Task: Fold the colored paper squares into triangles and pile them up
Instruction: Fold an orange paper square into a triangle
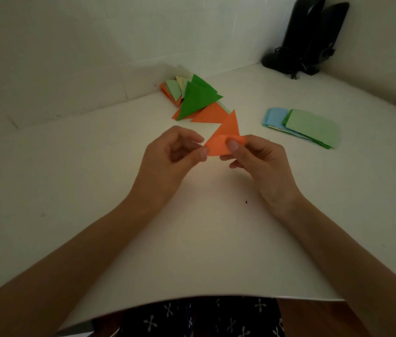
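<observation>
White table (94,166) pushed into a wall corner, dim light. Dark patterned fabric shows below its near edge.

Orange paper (226,132) is held just above mid-table, partly folded, with one flap curling over. Left hand (172,154) pinches its left corner, thumb against curled fingers. Right hand (258,156) pinches the right side, thumb on top of the flap, other fingers tucked under.

The step looks like closing the diagonal fold. I'd match the corners point to point first, then lay it flat and crease from the middle outward. Thin paper probably skews if creased in the air.

- **Just behind the orange paper:** pile of folded triangles (197,100), green on top, orange under.
- **Right of it:** stack of unfolded squares (309,127), light green over blue.
- **Far behind and right, in the corner:** black speakers (306,37) with cables.
</observation>
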The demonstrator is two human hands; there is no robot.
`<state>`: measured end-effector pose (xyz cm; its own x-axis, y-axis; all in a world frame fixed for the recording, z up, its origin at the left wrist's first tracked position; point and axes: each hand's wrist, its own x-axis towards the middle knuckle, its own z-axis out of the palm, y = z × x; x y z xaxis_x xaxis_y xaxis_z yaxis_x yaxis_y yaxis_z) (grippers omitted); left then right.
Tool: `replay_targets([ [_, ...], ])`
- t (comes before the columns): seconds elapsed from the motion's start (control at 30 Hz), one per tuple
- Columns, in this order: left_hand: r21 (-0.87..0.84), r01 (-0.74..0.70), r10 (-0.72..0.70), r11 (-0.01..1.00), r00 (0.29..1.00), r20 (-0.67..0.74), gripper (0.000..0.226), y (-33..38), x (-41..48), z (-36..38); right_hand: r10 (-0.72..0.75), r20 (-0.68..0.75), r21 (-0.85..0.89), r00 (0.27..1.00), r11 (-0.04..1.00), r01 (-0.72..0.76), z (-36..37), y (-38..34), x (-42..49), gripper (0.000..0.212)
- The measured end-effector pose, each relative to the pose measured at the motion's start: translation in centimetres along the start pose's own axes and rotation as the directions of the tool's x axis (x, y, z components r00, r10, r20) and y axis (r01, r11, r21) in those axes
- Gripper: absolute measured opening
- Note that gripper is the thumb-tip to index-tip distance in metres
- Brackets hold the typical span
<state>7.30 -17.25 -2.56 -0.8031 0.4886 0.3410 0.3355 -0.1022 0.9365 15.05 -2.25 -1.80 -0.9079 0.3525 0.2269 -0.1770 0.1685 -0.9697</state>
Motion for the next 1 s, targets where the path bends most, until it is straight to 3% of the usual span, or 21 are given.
replay_targets([
  [0.13, 0.04, 0.025, -0.023, 0.999, 0.999, -0.036, 0.015, -0.2, 0.1, 0.0, -0.042, -0.062, 0.017, 0.997, 0.999, 0.043, 0.0, 0.0, 0.1, 0.015],
  [0.37, 0.068, 0.158, -0.164, 0.985, 0.983, 0.083, 0.012, -0.2, 0.2, 0.3, -0.018, -0.122, -0.046, 0.992, 0.999, 0.012, 0.0, -0.1, -0.1, 0.035],
  [0.53, 0.047, 0.05, -0.055, 0.998, 0.993, 0.105, 0.012, 0.2, 0.0, 0.3, 0.093, 0.007, 0.07, 0.996, 0.993, -0.094, 0.1, -0.3, -0.1, 0.033],
  [0.67, 0.029, -0.026, 0.021, 0.999, 0.988, 0.15, 0.006, 0.3, -0.2, 0.4, 0.11, 0.168, -0.019, 0.98, 0.994, -0.109, 0.4, 0.0, -0.3, 0.006],
  [1.0, 0.085, -0.024, 0.011, 0.996, 0.988, 0.156, 0.009, 0.0, 0.1, 0.1, 0.178, 0.176, -0.024, 0.968, 0.984, -0.176, -1.2, -0.8, 0.1, 0.01],
])
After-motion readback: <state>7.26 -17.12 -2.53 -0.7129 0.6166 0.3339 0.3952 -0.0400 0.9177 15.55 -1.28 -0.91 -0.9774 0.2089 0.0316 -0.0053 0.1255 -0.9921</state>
